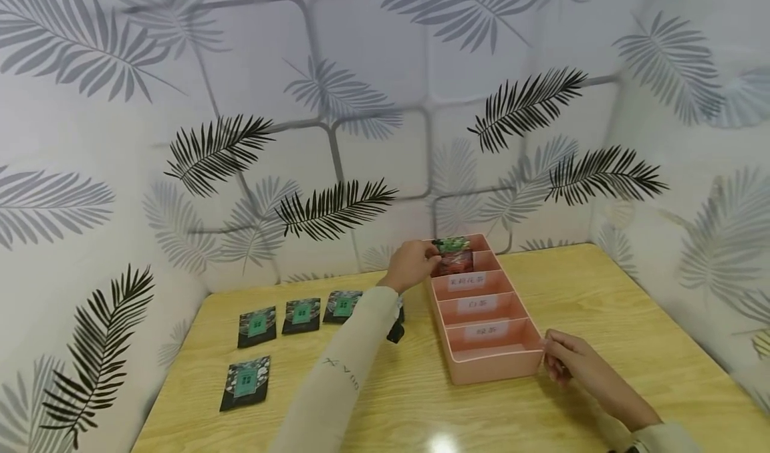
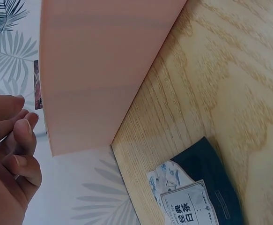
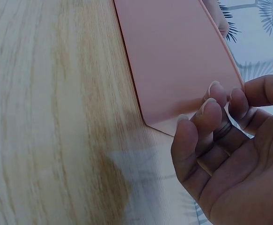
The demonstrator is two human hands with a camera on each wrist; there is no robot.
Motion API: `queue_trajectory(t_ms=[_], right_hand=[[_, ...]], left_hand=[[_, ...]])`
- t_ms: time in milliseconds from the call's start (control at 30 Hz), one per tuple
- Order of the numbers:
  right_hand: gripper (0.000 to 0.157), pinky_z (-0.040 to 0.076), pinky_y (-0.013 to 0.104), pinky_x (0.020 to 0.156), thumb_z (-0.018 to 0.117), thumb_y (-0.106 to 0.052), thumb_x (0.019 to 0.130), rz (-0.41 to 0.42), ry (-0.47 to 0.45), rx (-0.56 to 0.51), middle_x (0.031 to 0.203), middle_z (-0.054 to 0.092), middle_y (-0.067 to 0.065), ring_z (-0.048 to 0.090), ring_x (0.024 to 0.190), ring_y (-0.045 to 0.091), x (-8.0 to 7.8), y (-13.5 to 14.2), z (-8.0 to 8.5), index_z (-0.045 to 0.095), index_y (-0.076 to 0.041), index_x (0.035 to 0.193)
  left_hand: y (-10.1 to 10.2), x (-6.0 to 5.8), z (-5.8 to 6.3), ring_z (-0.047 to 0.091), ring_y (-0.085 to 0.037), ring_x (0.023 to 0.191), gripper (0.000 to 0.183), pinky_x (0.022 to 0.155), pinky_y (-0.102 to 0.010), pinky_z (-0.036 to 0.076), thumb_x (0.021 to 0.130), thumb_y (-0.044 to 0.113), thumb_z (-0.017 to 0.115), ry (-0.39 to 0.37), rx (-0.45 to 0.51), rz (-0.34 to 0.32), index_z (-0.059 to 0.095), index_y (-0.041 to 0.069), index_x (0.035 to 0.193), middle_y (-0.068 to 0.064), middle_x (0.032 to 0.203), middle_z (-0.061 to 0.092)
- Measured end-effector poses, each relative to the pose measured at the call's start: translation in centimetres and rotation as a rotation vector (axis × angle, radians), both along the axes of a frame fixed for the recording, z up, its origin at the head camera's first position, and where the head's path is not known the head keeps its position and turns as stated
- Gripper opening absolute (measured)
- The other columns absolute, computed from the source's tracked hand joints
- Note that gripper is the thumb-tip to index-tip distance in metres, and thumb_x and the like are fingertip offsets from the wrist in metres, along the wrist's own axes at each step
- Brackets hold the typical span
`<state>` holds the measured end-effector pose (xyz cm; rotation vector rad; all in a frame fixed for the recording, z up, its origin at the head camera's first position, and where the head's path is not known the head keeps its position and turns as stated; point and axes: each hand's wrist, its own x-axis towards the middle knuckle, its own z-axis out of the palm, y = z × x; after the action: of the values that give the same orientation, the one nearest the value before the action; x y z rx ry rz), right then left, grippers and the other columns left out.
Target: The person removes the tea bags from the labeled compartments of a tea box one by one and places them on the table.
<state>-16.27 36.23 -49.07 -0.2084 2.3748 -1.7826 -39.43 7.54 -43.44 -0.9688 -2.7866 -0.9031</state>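
A pink divided box [image 1: 496, 377] with Chinese labels on its compartments stands on the table. My left hand [image 1: 412, 264] is at its far left rim, fingertips right beside a green tea packet [image 1: 452, 244] and a dark red tea packet [image 1: 456, 263] in the far compartments. In the left wrist view the left fingers [image 2: 26, 133] are loosely curled with nothing showing between them, and a packet's edge [image 2: 37, 84] rises above the rim. The right hand [image 1: 571, 359] pinches the box's near right corner between thumb and fingers. Its other fingers [image 3: 185, 138] curl loosely outside the wall.
Dark tea packets with green labels lie left of the box: three in a row, including one packet [image 1: 301, 315], and another packet [image 1: 245, 383] nearer. A white-labelled tea packet [image 2: 188, 201], partly behind the left forearm, lies beside the box. A leaf-patterned wall [image 1: 385, 152] borders the table.
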Motion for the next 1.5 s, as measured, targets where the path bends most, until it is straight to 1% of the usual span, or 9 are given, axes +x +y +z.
queue_trajectory(t_ms=[133,367,600,700,833,933,1100,1300,1500], right_hand=[[0.044,0.052,0.034,0.053,0.039,-0.028,0.114,0.004,0.015,-0.011,0.074,0.058,0.011,0.054,0.060,0.015,0.1,-0.2,0.1,0.049,0.007,0.089],[0.043,0.052,0.034,0.054,0.040,-0.029,0.114,0.003,0.014,-0.010,0.074,0.058,0.010,0.054,0.060,0.016,0.0,-0.4,0.4,0.049,0.005,0.089],[0.044,0.052,0.034,0.054,0.040,-0.030,0.114,0.005,0.007,-0.007,0.075,0.058,0.010,0.054,0.061,0.015,0.1,-0.4,0.3,0.049,0.006,0.089],[0.045,0.052,0.034,0.055,0.040,-0.032,0.114,0.011,-0.003,-0.010,0.076,0.058,0.011,0.054,0.061,0.016,0.1,-0.3,0.2,0.048,0.006,0.089],[0.046,0.053,0.035,0.056,0.039,-0.032,0.114,0.010,-0.012,-0.014,0.076,0.059,0.012,0.055,0.062,0.017,0.1,-0.3,0.1,0.048,0.006,0.089],[0.046,0.053,0.036,0.055,0.038,-0.031,0.114,0.011,-0.011,-0.019,0.076,0.058,0.012,0.054,0.062,0.017,0.1,-0.3,0.0,0.047,0.006,0.089],[0.045,0.053,0.036,0.055,0.038,-0.029,0.114,0.010,-0.007,-0.028,0.076,0.058,0.012,0.054,0.062,0.017,0.0,-0.3,0.0,0.047,0.006,0.088],[0.045,0.053,0.036,0.055,0.038,-0.030,0.114,0.010,-0.006,-0.028,0.076,0.058,0.013,0.054,0.062,0.018,0.1,-0.3,0.1,0.047,0.006,0.088],[0.046,0.053,0.036,0.055,0.038,-0.030,0.114,0.012,-0.008,-0.025,0.077,0.058,0.013,0.054,0.062,0.018,0.1,0.0,0.2,0.047,0.007,0.089]], left_hand=[[0.1,0.1,0.0,0.065,-0.007,0.065,0.023,0.066,-0.030,0.055,0.104,0.022,0.064,0.007,-0.021,0.016,0.076,0.008,0.118,-0.006,0.107,0.076],[0.3,-0.2,-0.3,0.062,-0.010,0.063,0.017,0.062,-0.031,0.052,0.104,0.022,0.066,-0.006,-0.048,0.026,0.078,0.010,0.107,0.002,0.088,0.072],[0.6,-0.4,-0.7,0.069,-0.012,0.079,0.023,0.071,-0.033,0.056,0.104,0.023,0.065,-0.001,-0.055,0.076,0.073,0.008,0.120,-0.003,0.102,0.075],[0.8,-0.4,-0.8,0.069,-0.014,0.082,0.019,0.071,-0.034,0.056,0.103,0.024,0.067,0.004,-0.060,0.078,0.075,0.011,0.114,-0.001,0.100,0.074],[1.0,-0.4,-0.7,0.065,-0.012,0.074,0.012,0.065,-0.032,0.054,0.101,0.026,0.070,0.018,-0.061,0.071,0.075,0.015,0.100,0.004,0.088,0.071],[1.2,-0.4,-0.7,0.062,-0.010,0.068,0.013,0.062,-0.030,0.051,0.100,0.029,0.072,0.039,-0.068,0.059,0.073,0.017,0.093,0.007,0.082,0.069],[1.4,-0.4,-0.7,0.061,-0.008,0.067,0.013,0.061,-0.028,0.050,0.099,0.029,0.073,0.043,-0.079,0.039,0.074,0.018,0.093,0.007,0.083,0.069],[1.5,-0.3,-0.7,0.064,-0.009,0.069,0.014,0.063,-0.029,0.052,0.098,0.030,0.074,0.050,-0.101,0.041,0.076,0.016,0.094,0.004,0.087,0.071],[1.4,-0.2,-0.9,0.062,-0.009,0.064,0.016,0.059,-0.028,0.052,0.096,0.030,0.076,0.063,-0.068,0.047,0.077,0.015,0.091,0.003,0.085,0.072]])
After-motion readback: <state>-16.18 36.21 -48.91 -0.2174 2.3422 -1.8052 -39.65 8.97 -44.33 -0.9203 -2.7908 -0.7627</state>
